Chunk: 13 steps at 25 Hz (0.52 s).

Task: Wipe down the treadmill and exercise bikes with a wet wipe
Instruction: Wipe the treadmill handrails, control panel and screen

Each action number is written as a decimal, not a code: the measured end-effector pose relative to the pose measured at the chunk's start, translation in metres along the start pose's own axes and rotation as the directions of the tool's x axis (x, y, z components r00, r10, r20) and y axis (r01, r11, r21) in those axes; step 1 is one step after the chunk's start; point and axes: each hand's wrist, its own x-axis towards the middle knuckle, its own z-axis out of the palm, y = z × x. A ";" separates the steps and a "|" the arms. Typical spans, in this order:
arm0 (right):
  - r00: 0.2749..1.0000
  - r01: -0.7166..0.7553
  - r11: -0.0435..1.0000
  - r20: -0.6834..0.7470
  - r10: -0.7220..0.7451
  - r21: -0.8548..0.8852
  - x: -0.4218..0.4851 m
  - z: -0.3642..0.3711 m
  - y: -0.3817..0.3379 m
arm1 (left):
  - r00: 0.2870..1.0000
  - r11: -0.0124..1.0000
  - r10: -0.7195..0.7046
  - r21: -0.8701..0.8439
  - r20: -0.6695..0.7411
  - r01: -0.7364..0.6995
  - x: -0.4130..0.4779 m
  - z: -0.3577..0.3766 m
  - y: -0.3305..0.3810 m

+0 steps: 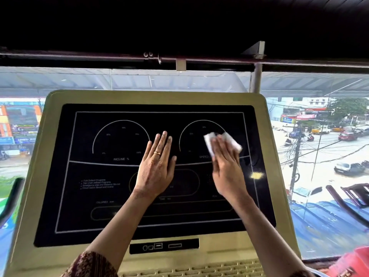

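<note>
A wide window point(319, 140) behind the machine looks out over a wet street with cars. In front of it the treadmill console point(50, 140) fills the view, its cream frame surrounding a black display panel point(89, 198) printed with white outlines. The left hand point(156, 168) lies flat on the panel's centre, between the incline dial point(119, 126) and the speed dial point(185, 132), its fingers point(161, 140) straight and close together. The right hand point(227, 168) presses flat on the speed dial, fingers point(221, 145) straight and together over a white wet wipe point(208, 141). The wipe lies under the fingertips against the panel, its edges showing beyond them above and on both sides. A gold ring point(157, 153) sits on the left hand.
</note>
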 end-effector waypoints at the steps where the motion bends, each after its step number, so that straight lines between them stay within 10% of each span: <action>1: 0.994 -0.108 0.994 -0.031 0.108 0.015 -0.017 0.001 -0.003 | 1.000 1.000 -0.004 0.001 0.007 0.004 -0.006 0.000 0.002; 6: 0.937 0.264 0.961 0.214 -0.275 0.079 -0.033 0.003 -0.055 | 1.000 1.000 0.013 -0.021 -0.011 -0.014 -0.010 0.002 0.019; 11: 0.977 -0.206 0.977 -0.061 0.202 -0.062 0.031 -0.029 0.033 | 1.000 1.000 0.008 -0.023 -0.015 -0.009 0.004 0.009 0.046; 13: 0.989 -0.145 0.988 -0.047 0.143 -0.042 0.014 -0.016 0.027 | 0.999 0.999 0.043 -0.028 -0.003 -0.043 0.009 0.017 0.061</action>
